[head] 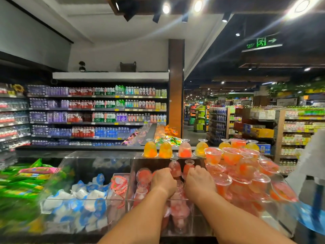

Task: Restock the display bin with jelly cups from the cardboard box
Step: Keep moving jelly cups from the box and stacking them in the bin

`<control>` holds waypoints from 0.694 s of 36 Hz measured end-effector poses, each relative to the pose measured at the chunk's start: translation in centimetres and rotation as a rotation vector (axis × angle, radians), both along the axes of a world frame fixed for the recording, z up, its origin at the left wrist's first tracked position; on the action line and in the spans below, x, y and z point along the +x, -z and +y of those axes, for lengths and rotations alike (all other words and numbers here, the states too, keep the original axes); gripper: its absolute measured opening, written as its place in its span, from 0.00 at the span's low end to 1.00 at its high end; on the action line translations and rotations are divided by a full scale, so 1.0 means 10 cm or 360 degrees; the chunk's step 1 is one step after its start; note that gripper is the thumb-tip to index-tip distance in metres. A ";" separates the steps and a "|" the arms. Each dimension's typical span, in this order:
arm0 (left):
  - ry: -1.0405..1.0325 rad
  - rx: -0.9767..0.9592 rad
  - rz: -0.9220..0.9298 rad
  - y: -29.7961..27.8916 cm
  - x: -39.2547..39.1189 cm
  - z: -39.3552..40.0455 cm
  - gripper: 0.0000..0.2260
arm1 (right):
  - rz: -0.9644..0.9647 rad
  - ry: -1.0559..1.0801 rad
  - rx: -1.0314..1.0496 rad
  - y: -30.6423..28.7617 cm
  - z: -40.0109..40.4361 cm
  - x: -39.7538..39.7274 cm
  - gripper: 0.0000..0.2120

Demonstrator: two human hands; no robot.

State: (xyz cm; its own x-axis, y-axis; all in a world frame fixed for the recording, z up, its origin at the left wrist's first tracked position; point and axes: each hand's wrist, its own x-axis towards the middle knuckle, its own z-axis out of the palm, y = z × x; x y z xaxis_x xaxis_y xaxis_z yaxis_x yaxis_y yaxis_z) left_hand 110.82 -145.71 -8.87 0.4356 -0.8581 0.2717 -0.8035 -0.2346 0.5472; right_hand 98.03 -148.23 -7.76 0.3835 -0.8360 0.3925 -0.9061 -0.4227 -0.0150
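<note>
Grip first. Both of my hands are down inside the middle compartment of the clear acrylic display bin [131, 173]. Left hand [163, 182]: fingers curled over the pink jelly cups [143, 176] in the pile, knuckles up. It looks clamped on a cup, but the fingertips are hidden under the hand, so I log that as a judgement only. Right hand [199, 180]: same posture, fingers bent down against an upturned pink cup [189, 167] at the back of the compartment; grasp or mere press, I cannot tell.

Why so held: two cups stand upside down against the rear wall, so I judge the hands are seating cups in rows, wide lid down, narrow base up, for stable stacking.

Outward. A heaped mound of orange-red jelly cups [233, 166] fills the compartment to the right, touching my right forearm's side of the divider. On the ledge above, yellow and pink cups [165, 149] stand upended in a row as display. Left compartment: blue-and-white wrapped sweets [82, 194]; further left, green packets [21, 184], blurred.

The cardboard box is not in view. The middle compartment looks only partly filled; restocking appears midway.
</note>
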 end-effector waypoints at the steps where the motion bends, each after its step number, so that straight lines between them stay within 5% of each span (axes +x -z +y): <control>1: 0.0012 -0.0005 0.0016 -0.01 0.00 0.10 0.14 | 0.0067 -0.0075 -0.0071 -0.01 0.08 -0.01 0.15; 9: -0.0052 -0.0110 0.0033 -0.01 0.13 1.03 0.11 | 0.0318 -0.0335 -0.0174 -0.02 0.64 0.04 0.21; 13: -0.0152 -0.0093 0.0106 0.07 0.35 1.50 0.06 | 0.0087 -0.0397 0.0033 0.00 1.05 0.10 0.17; 19: -0.0416 0.0003 0.0071 0.10 0.93 2.27 0.16 | -0.0083 -0.0507 0.0215 0.05 1.54 0.51 0.20; 25: -0.0966 0.0188 0.0062 0.31 1.62 3.56 0.27 | -0.0009 -0.1013 0.0376 0.33 2.35 1.50 0.24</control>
State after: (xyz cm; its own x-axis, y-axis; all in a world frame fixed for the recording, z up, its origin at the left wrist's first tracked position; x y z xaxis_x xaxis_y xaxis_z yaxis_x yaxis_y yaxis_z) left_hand 127.04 -110.11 -11.96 0.8632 -0.4774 0.1641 -0.4876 -0.7044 0.5158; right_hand 113.02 -124.73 -11.08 0.8277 -0.5117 0.2303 -0.4815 -0.8584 -0.1767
